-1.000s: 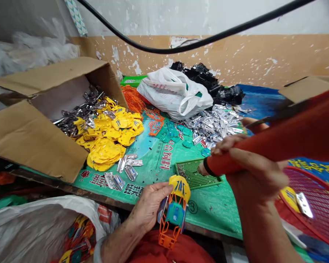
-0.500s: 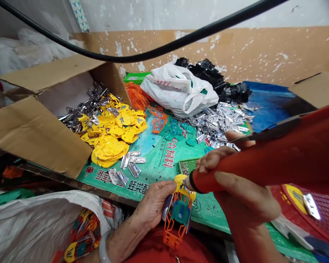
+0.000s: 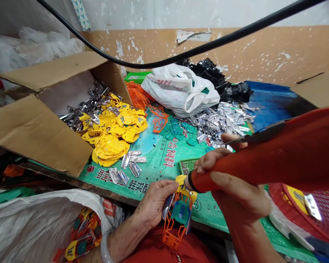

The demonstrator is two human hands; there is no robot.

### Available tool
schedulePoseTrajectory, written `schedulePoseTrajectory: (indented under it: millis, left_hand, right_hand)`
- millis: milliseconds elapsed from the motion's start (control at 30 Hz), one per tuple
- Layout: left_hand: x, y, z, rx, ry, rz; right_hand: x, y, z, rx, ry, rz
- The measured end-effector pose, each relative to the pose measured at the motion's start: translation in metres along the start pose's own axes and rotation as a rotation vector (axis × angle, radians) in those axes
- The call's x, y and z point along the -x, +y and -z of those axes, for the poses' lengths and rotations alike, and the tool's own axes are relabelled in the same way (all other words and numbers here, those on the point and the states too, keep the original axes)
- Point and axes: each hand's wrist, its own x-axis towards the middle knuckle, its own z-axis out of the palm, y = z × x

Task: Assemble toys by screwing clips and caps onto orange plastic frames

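My left hand (image 3: 157,199) is closed on the yellow front of a toy car body (image 3: 181,212), thumb on top. The car body has an orange lattice frame, a green middle piece and silver side strips, and hangs over my lap. My right hand (image 3: 233,186) wraps round a thick red electric screwdriver (image 3: 249,164). Its pale nose presses against the yellow piece; the bit itself is hidden. Just behind the nose lies a small green basket (image 3: 186,166) with tiny metal bits, probably screws.
A cardboard box (image 3: 38,135) spills yellow parts (image 3: 112,146) and dark strips. Further back are a white plastic bag (image 3: 178,91), silver strips (image 3: 222,120) and black parts (image 3: 208,73). A sack (image 3: 38,219) holds assembled pieces at lower left. A black cable (image 3: 142,66) hangs across the view.
The black cable has swung and sags lower and further right. My right hand and the screwdriver have shifted very slightly left. The left hand's grip on the car body looks the same.
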Motion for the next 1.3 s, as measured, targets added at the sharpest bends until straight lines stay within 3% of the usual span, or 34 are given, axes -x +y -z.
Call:
schedulePoseTrajectory:
  millis: [500,733,967,1067,1200,1300]
  left_hand:
    - [0.004,-0.007,-0.004,0.016,0.053,-0.043]
    - [0.008,-0.008,-0.006,0.004,0.072,-0.066]
    - [0.015,0.0,-0.005,-0.016,0.029,-0.071]
    - [0.017,0.004,-0.002,0.059,0.014,-0.066]
    - [0.016,0.007,0.0,0.164,-0.009,-0.066]
    - [0.015,0.009,-0.001,0.173,-0.027,-0.072]
  right_hand:
    - [0.011,0.008,-0.001,0.167,-0.031,0.064]
    - [0.006,0.009,0.002,0.116,-0.107,0.005]
    - [0.012,-0.007,-0.005,0.111,0.017,0.1]
    - [0.002,-0.02,-0.003,0.127,0.142,0.141]
    - [-0.016,-0.023,0.011,0.148,0.269,0.228]
    - [-0.025,-0.017,0.027,0.29,0.334,0.241]
